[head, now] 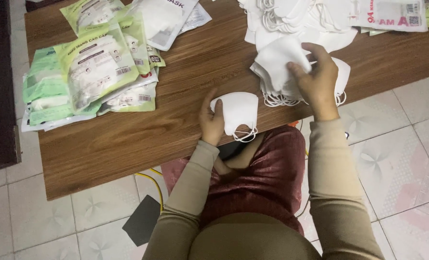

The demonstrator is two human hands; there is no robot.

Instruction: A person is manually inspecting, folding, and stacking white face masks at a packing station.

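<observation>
Left hand (210,117): it is closed around the edge of a small bundle of folded white fabric face masks (237,111), which is kept flat on the brown wooden worktop (128,139), near its front edge, so the bundle seems to be steadied.
Right hand (315,79): the fingers are curled on one white mask (278,57), which is pinched at the top of a loose white mask pile (282,89), as if to separate it.
Ear loops: they are left hanging over the worktop edge.
Far left: sealed green and white mask packets (94,67) are stacked, apart from both hands.
Far right: one white printed packet (392,14) is laid beside more loose masks.
</observation>
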